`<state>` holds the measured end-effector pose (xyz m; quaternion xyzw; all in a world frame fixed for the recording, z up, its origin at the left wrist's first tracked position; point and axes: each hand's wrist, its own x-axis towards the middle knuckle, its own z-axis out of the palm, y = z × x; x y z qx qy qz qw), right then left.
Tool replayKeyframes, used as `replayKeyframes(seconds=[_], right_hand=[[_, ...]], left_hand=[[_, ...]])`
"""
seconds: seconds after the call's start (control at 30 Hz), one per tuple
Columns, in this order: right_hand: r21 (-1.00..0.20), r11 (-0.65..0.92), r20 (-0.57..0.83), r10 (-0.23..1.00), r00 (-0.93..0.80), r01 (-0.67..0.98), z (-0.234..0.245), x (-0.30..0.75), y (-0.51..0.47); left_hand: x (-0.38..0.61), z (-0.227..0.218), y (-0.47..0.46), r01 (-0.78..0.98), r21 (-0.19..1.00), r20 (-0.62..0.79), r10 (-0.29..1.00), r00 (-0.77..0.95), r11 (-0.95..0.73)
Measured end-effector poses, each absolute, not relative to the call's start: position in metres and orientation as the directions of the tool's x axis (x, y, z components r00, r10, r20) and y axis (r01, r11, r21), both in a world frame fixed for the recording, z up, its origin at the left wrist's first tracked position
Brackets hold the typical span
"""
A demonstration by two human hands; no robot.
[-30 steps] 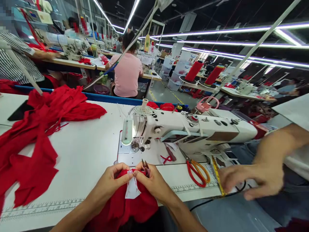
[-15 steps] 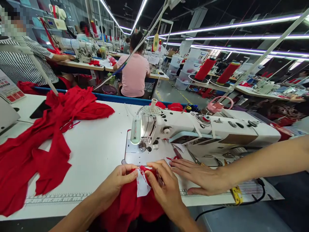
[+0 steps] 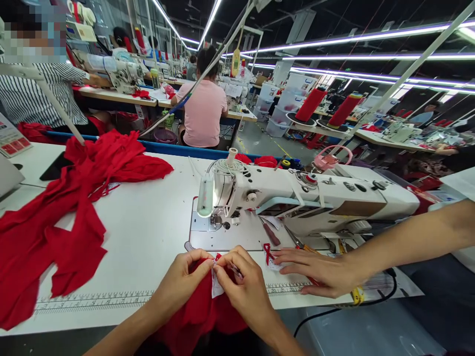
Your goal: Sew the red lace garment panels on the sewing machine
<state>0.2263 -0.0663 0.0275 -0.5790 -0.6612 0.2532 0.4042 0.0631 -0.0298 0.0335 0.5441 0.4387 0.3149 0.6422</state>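
While both hands pinch it, white label (image 3: 215, 286) hanging lengthwise downward, red garment (image 3: 200, 311) beneath

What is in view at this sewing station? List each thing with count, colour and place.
white industrial sewing machine: one, white, on the table ahead of the hands
white work table: one, white, with a printed ruler along its near edge
loose red fabric pieces: a pile, red, left on the table
red thread cones: two, red, on a stand back right
person in pink shirt: one, seated at the next row, back turned
co-worker's hand: one, flat on the table from the right
red garment: one, red, at the table's near edge
small white label: one, white, on the garment
left hand: pinching the label
right hand: pinching the label
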Motion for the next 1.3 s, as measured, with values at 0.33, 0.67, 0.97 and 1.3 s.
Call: replayKeyframes(seconds=[0.33,0.67,0.97,1.3], right_hand=[[-0.796,0.445,0.332,0.887,-0.320,0.410,0.028,0.242,-0.067],[-0.998,0.054,0.020,0.786,-0.618,0.036,0.057,0.284,-0.093],[-0.905,0.067,0.057,0.998,-0.036,0.420,0.025,0.231,-0.070],[-0.985,-0.051,-0.076,0.987,-0.143,0.167,0.018,0.244,-0.063]], left_hand=[[0.063,0.037,-0.027,-0.034,0.923,-0.338,0.848,0.408,0.384],[0.054,0.031,-0.023,-0.193,0.805,-0.429,0.775,0.464,0.561],[0.057,0.034,-0.030,-0.105,0.892,-0.346,0.814,0.466,0.439],[0.053,0.027,-0.020,0.180,0.984,-0.105,0.858,0.504,0.015]])
